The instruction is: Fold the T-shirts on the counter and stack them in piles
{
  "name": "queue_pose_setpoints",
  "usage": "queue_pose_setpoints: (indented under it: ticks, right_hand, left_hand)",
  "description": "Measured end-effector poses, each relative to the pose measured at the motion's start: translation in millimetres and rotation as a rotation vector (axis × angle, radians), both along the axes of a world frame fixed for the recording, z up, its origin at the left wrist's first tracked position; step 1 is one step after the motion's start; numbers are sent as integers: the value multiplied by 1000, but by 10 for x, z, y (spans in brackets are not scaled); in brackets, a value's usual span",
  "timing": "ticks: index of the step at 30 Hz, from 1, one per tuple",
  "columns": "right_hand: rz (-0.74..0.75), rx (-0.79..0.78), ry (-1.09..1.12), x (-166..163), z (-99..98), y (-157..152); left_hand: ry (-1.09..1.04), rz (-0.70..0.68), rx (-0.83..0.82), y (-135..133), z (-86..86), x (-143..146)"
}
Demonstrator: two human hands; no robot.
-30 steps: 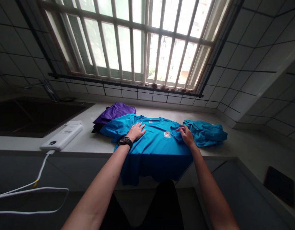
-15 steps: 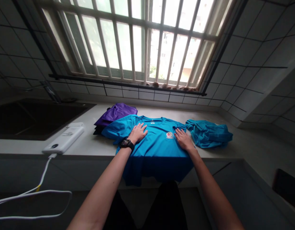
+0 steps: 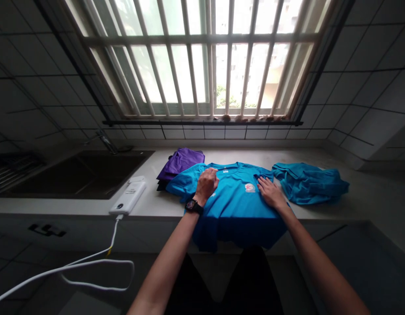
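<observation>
Cloth lies under both my hands: a blue T-shirt (image 3: 238, 210) is spread face up on the counter (image 3: 149, 205), collar on the far side and hem hanging over the near edge. My left hand (image 3: 207, 183) is clenched into a loose fist on the shirt's chest, just below the collar. I cannot tell whether it has fabric pinched inside. A black watch (image 3: 193, 205) sits on that wrist. My right hand (image 3: 269, 192) is released, lying flat with fingers stretched on the shirt's shoulder. A small printed logo (image 3: 250, 188) sits just inside its fingertips, between the two hands.

Just outside my right hand lies a crumpled blue garment (image 3: 309, 183), close to the shirt's sleeve. Beyond my left hand, a folded purple garment (image 3: 181, 159) touches the other sleeve. Further out on that side rests a white power bank (image 3: 128, 197), its white cable (image 3: 90, 262) dropping off the counter's edge, and past it is a dark sink (image 3: 77, 173).
</observation>
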State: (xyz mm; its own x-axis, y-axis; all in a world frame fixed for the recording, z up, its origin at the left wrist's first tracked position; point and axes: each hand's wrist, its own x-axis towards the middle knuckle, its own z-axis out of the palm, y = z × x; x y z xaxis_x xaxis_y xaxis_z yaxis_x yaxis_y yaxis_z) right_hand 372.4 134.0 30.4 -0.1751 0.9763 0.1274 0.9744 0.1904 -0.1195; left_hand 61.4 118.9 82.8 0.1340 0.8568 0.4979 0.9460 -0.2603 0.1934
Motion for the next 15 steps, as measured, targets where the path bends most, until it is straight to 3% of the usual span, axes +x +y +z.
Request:
queue_pose_setpoints:
  ticks: [4, 7, 10, 15]
  right_hand:
    - [-5, 10, -11, 0, -36, 12]
    - [-6, 23, -13, 1, -57, 22]
    - [-5, 31, -9, 2, -63, 23]
    - [5, 29, -9, 1, -45, 10]
  left_hand:
    - [-261, 429, 99, -291, 246, -566]
    - [-372, 653, -101, -435, 234, -1158]
    - [-492, 564, -350, -460, 115, -1565]
    - [-602, 367, -413, -462, 6, -1704]
